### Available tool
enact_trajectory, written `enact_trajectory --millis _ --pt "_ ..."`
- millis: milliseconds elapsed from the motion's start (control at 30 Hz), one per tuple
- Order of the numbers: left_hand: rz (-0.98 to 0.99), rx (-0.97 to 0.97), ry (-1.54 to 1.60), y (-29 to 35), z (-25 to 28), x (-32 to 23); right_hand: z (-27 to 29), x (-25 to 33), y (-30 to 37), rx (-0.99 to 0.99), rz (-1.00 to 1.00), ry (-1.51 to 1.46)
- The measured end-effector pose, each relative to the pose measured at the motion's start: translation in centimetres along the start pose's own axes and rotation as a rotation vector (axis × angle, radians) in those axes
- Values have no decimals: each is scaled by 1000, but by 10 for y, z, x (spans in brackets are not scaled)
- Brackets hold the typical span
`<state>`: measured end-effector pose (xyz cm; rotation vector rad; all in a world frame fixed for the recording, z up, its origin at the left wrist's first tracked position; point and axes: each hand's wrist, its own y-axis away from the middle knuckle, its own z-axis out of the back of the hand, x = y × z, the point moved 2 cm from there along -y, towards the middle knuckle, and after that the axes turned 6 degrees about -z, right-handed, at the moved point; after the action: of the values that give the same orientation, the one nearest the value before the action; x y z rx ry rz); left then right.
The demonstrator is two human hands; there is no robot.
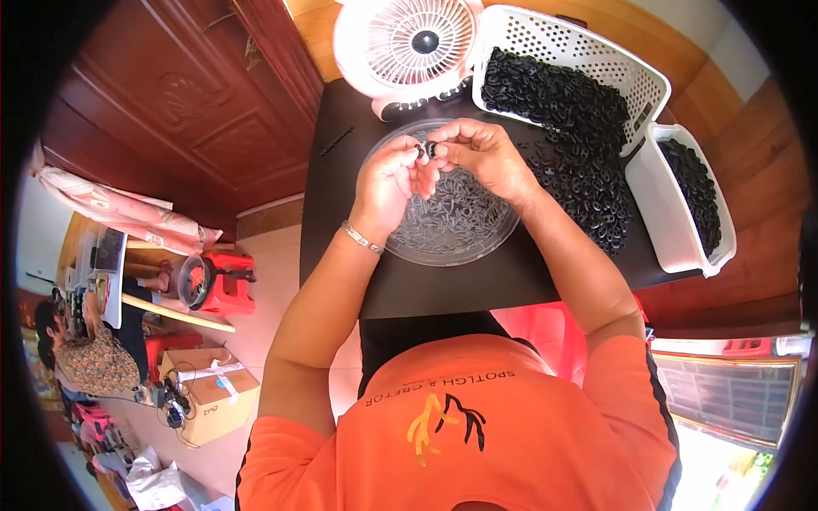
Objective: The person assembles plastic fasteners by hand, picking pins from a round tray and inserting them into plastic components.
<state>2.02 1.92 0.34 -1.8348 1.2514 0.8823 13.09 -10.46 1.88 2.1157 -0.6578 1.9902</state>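
Observation:
My left hand (pixel 386 183) and my right hand (pixel 487 160) meet fingertip to fingertip above a clear round tub (pixel 443 255). Pinched in the right fingertips is a small black plastic piece (pixel 431 150). A second small dark piece (pixel 419 152) shows at the left fingertips; its exact kind is too small to tell. Inside the tub lie many small, thin grey pieces (pixel 456 213). Right of my right hand, a heap of black plastic pieces with holes (pixel 588 179) spreads over the dark table (pixel 336 247).
A white perforated basket (pixel 630 64), tipped toward me, spills black pieces onto the table. Beside it stands a white bin (pixel 660 204) of similar pieces. A pink-and-white fan (pixel 409 43) is behind the tub. Further left are a seated person (pixel 98 362), a red stool (pixel 230 285) and a cardboard box (pixel 226 404).

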Motion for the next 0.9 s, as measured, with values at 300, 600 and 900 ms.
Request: enact_trajectory --millis 300,600,900 --pt "-15 -43 -10 2 -3 -3 -2 3 1 -19 -15 64" --pt "-2 -26 -114 2 -5 -2 -7 7 4 -17 -2 57" --pt "15 -14 -28 1 -12 5 -4 -3 -1 -163 6 -42"
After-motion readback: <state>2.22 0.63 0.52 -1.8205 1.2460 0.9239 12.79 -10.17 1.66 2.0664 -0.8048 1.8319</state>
